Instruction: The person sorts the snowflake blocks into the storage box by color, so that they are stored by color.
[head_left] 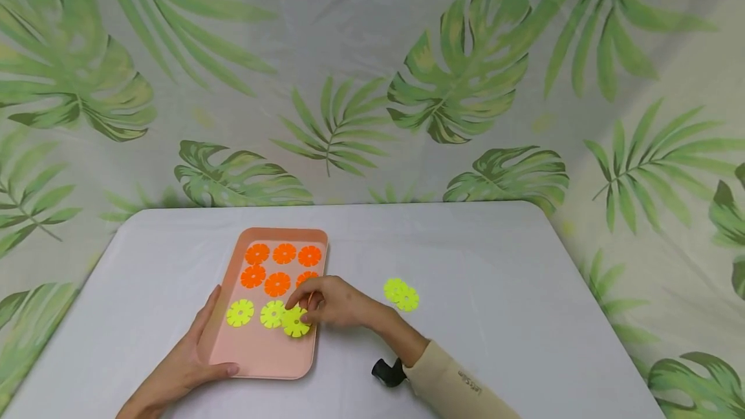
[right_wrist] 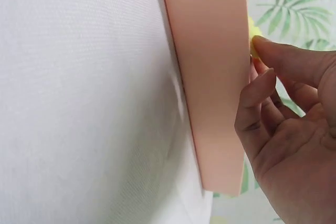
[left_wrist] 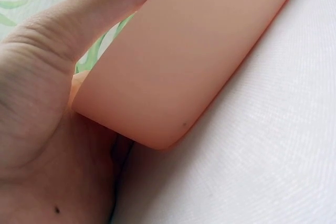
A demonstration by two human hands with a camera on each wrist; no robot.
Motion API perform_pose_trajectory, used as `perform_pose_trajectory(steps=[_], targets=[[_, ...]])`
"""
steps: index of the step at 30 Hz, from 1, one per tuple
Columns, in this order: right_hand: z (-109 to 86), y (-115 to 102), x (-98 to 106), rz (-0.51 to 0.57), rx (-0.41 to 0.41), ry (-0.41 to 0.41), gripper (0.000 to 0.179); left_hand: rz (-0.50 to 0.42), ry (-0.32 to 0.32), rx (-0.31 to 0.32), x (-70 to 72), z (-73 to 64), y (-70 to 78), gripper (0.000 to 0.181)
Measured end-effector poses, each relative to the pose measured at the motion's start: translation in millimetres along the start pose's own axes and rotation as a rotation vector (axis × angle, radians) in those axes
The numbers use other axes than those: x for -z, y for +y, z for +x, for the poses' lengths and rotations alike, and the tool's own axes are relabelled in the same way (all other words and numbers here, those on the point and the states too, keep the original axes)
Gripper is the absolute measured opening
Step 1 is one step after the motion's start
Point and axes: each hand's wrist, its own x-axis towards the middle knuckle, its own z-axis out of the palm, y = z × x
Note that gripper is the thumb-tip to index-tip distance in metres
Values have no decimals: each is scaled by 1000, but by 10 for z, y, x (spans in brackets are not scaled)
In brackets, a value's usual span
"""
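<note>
A pink tray (head_left: 262,357) lies on the table with notched plastic discs in it. Several orange discs (head_left: 277,284) form two rows in the far part. Nearer are two yellow-green discs, one at the left (head_left: 240,313) and another beside it (head_left: 271,314). My right hand (head_left: 340,302) reaches over the tray's right rim and pinches a third yellow-green disc (head_left: 295,324) between thumb and fingers; this disc overlaps its neighbour in the head view. My left hand (head_left: 183,357) holds the tray's near left corner, thumb on the near rim and fingers along the left side.
Right of the tray, two more yellow-green discs (head_left: 401,294) overlap on the white tabletop (head_left: 495,315). A black object (head_left: 387,372) shows beneath the right wrist. Behind the table hangs a leaf-patterned cloth (head_left: 361,50).
</note>
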Motion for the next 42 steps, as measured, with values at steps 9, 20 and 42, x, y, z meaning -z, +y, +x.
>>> perform_pose_trajectory(steps=[9, 20, 42], targets=[[20, -27, -134, -118, -48, -13, 21, 15, 6, -2, 4, -13, 6, 129], [26, -41, -170, -236, -41, -39, 20, 39, 2, -23, -1, 13, -17, 130], [-2, -48, -121, -166, -19, -55, 19, 88, 24, -82, 8, 14, -20, 129]])
